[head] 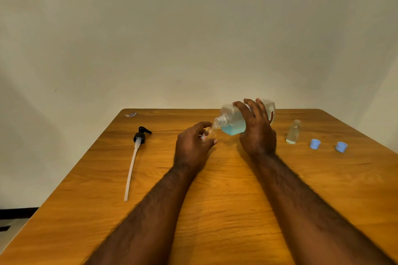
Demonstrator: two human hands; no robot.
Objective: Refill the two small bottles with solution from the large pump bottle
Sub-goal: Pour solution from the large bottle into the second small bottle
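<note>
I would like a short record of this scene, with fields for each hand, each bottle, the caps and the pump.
left hand: holds small bottle tilted, mouth at the large bottle's neck
right hand: holds large bottle tipped toward the left, blue solution inside
second small bottle: upright on table, uncapped, a little liquid at its bottom
blue caps: two, lying right of that bottle
pump head: lying on the table at left, with tube

A small crumpled wrapper (pixel 131 114) lies at the far left corner of the wooden tabletop (pixel 215 200). A plain cream wall (pixel 193 28) rises behind.
</note>
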